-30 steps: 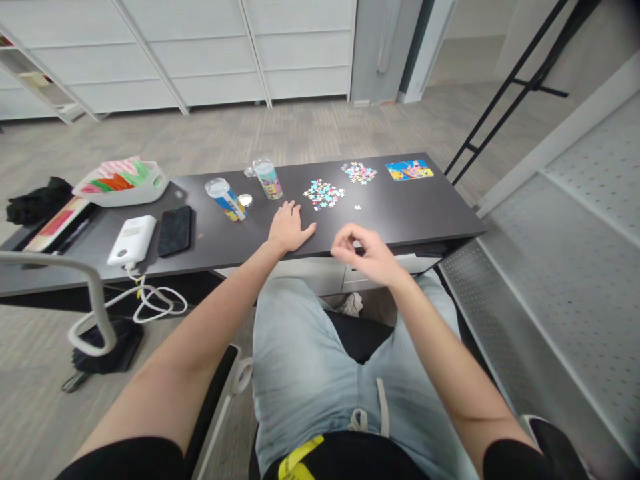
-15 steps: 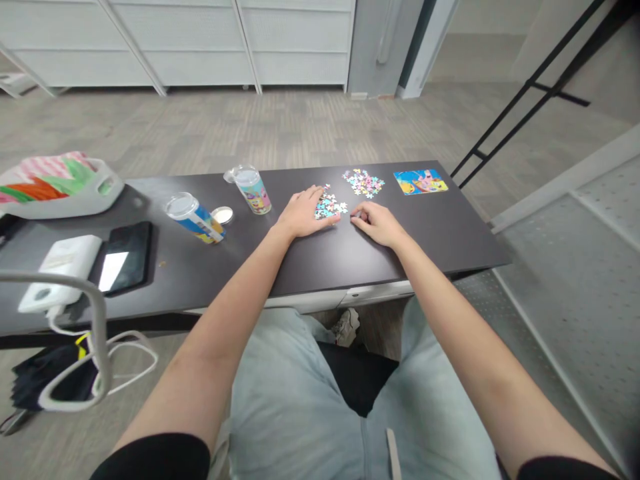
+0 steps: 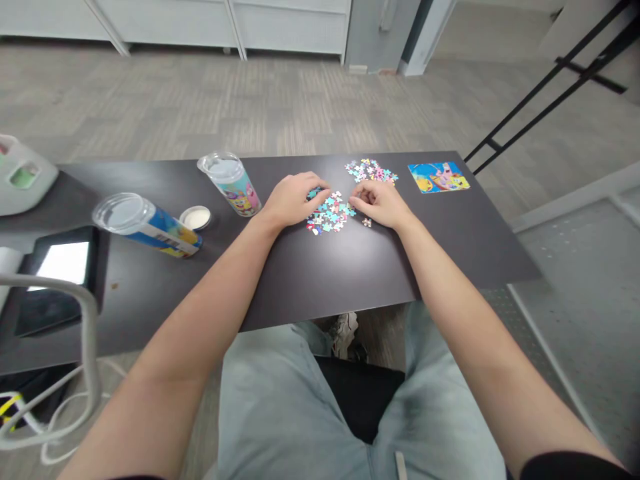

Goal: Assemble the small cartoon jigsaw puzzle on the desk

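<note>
My left hand rests at the left edge of a loose pile of jigsaw puzzle pieces. Its fingers arch over a few of them, the thumb apart from the others. Across the pile, my right hand has curled fingers, thumb and index close together at the pile's right edge; whatever lies between them is hidden. One single puzzle piece lies just below that hand. Behind it spreads a second pile of pieces, mostly pink and white. A colourful cartoon picture card lies flat to the right.
On the dark table stand a clear-topped cartoon canister and a blue canister. Between them lies a round lid. Farther left are a black tablet, a white basket and a white cable.
My left hand has drawn its spread fingers into an arch, uncovering more of the near pile. A single piece now shows below my right hand. The view has moved closer to the table.
</note>
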Available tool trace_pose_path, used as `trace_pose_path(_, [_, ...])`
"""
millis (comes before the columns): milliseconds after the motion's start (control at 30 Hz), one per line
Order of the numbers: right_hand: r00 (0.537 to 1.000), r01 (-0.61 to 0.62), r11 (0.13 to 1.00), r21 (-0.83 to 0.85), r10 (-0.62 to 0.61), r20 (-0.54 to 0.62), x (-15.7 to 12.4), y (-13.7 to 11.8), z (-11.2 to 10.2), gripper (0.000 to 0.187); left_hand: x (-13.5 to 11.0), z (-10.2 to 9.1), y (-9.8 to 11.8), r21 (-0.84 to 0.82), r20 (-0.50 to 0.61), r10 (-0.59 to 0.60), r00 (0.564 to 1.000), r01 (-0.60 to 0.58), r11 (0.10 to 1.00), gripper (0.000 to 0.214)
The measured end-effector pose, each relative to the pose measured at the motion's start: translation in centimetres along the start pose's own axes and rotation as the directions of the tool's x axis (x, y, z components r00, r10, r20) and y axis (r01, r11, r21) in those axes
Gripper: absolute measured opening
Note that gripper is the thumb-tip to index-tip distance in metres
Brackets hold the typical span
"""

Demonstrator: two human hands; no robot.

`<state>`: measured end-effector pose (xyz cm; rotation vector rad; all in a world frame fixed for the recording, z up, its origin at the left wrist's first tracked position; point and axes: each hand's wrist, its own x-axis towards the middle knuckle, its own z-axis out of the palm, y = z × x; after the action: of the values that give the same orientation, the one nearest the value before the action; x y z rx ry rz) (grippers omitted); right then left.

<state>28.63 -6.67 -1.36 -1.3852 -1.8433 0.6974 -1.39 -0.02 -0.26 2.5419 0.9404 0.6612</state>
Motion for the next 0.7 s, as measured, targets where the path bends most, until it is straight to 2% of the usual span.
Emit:
trace_pose_path(133, [0.999,0.044,0.999,0.028,-0.044,0.026,-0.1,0.2,-0.3,0.01,0.0,0.0,-0.7,-0.042,-0.08,-0.015,0.997,0.012,0.999,0.052])
trace_pose_path(300, [0.99,0.127,0.992,-0.007,-0.126,0.065,0.0,0.7,-1.2,0.004,0.2,0.4,-0.9,-0.019,-0.01,-0.001,1.0,0.001,1.0,0.051])
trace_pose_path(467, [0.989,0.139,0.986,-0.089,-0.135,0.059,-0.1,1.5,-2.6,0.002,0.2,0.0,-0.9,-0.041,-0.028,-0.017,0.999,0.015,0.999,0.049])
trace_pose_path(600, [0.984,0.177,0.98,-0.087,-0.174,0.045,-0.4,2.1,-3.6,0.011,0.2,-0.4,-0.6,-0.073,-0.054,-0.047,0.997,0.043,0.996,0.044])
trace_pose_path(700, [0.977,0.192,0.98,-0.043,-0.187,0.105,-0.7,2.1,-3.9,0.028,0.2,-0.4,-0.4,-0.08,-0.045,-0.051,0.998,0.047,0.996,0.042])
